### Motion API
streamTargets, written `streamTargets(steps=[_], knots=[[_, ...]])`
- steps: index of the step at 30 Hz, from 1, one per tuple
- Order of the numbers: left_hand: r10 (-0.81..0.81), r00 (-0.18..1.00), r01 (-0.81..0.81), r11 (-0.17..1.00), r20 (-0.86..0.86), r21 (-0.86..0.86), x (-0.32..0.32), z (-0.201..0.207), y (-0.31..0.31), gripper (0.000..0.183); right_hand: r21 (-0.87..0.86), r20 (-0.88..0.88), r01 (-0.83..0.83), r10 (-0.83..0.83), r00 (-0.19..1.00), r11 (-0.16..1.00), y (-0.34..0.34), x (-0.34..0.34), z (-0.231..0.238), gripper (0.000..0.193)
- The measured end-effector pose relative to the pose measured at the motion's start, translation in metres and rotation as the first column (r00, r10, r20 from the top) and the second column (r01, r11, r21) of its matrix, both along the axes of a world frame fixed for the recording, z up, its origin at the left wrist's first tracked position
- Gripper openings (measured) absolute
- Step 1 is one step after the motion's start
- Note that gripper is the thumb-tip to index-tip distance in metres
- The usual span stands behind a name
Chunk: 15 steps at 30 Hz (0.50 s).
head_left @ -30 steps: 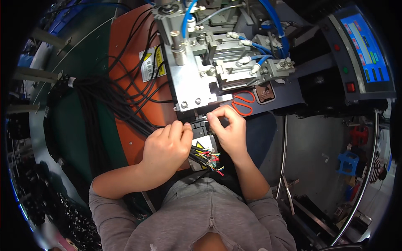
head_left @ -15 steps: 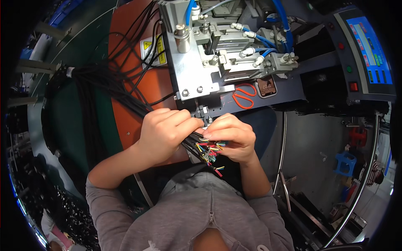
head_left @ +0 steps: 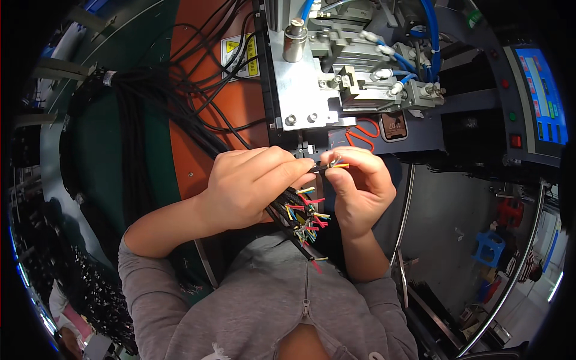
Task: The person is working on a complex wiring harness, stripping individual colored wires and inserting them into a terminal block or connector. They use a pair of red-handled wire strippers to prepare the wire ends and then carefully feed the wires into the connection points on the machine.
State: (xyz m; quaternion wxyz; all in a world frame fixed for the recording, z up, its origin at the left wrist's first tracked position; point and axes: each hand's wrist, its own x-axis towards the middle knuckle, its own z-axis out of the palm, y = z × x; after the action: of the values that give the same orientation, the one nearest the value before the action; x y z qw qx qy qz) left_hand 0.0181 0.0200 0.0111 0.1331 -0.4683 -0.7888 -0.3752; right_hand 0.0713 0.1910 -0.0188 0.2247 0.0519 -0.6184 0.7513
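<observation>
My left hand (head_left: 249, 183) is closed round a bundle of black cables, with its thumb and forefinger pinching a single black cable (head_left: 319, 169) that points right. Thin coloured wires, yellow and red among them, fan out of that cable's tip. My right hand (head_left: 366, 189) is closed at this tip, thumb and fingertips on the coloured wires (head_left: 341, 165). Below my left hand the other cable ends (head_left: 303, 219) hang in a cluster, showing short red, yellow, blue, green and white wires. Part of the bundle is hidden behind my left hand.
A metal machine (head_left: 309, 84) with cylinders and blue air hoses stands just beyond my hands. Right of it are red-handled scissors (head_left: 363, 137), a phone (head_left: 394, 127) and a control screen (head_left: 545, 99). Long black cables (head_left: 162, 99) drape across the orange tabletop (head_left: 195, 150) at left.
One cable has come up out of the cluster, between my two hands. My right hand has shifted right and a little up, away from the bundle. The view has shifted slightly.
</observation>
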Motion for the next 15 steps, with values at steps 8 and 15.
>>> streamTargets(steps=[8, 15], knots=[[0.0, 0.984, -0.001, 1.0, 0.177, 0.005, 0.001, 0.002, 0.003, 0.016, -0.08, 0.062, -0.149, 0.154, 0.986, 0.986, 0.004, -0.01, 0.001, 0.015], [0.006, 0.957, 0.037, 0.989, 0.289, -0.143, 0.001, 0.013, 0.001, 0.012, 0.566, -0.224, 0.107, 0.028, 0.974, 0.818, 0.022, -0.015, 0.011, 0.023]])
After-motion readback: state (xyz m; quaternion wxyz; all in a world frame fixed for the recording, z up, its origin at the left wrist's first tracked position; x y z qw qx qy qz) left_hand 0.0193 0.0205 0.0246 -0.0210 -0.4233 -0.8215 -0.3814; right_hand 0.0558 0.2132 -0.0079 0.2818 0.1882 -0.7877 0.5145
